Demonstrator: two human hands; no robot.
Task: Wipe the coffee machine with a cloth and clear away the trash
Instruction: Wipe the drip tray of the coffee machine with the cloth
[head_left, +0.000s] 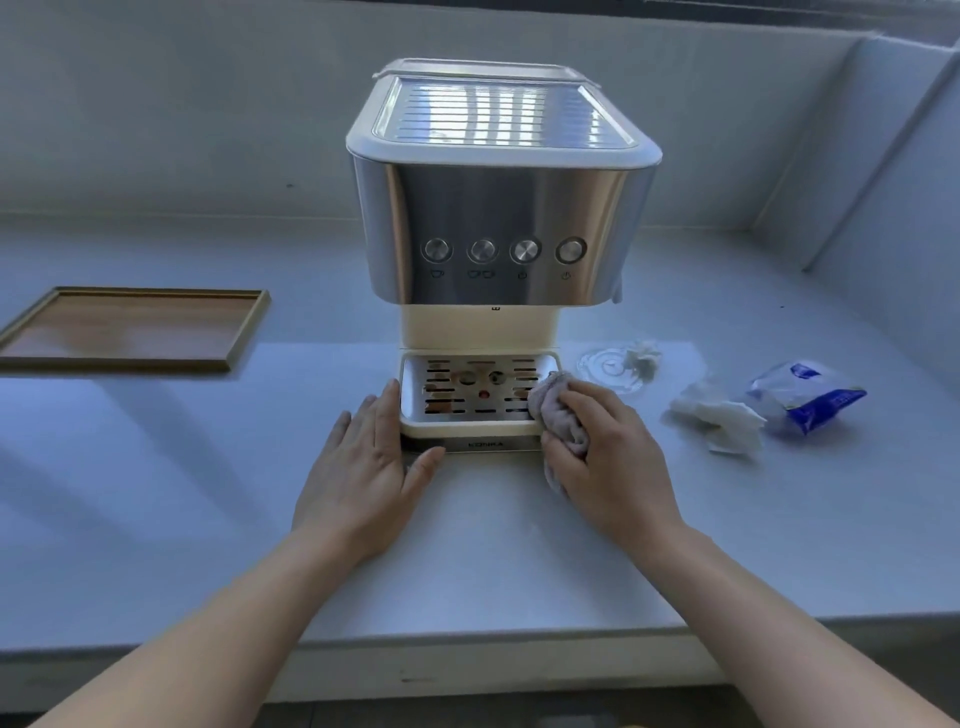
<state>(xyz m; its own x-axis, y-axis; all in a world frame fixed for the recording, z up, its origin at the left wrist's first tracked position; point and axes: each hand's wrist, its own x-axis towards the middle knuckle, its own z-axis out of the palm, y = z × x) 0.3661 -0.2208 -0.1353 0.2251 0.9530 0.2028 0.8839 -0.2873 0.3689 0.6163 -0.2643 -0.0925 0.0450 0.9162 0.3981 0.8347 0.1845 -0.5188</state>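
Note:
A silver and cream coffee machine (498, 208) stands in the middle of the white counter, its drip tray (470, 397) facing me. My right hand (608, 457) grips a grey cloth (558, 415) pressed against the tray's front right corner. Flat on the counter, my left hand (363, 467) rests with fingers apart, its fingertips touching the tray's left side. To the right of the machine lie the trash items: a crumpled white tissue (719, 418), a blue and white wrapper (810, 397), and a clear plastic lid (605, 369) with a small paper scrap (644, 358) on it.
An empty wooden tray (130, 332) lies at the left of the counter. A pale wall runs behind the machine and a slanted panel (883, 171) closes the right side. The counter's front edge (467, 639) is near my forearms.

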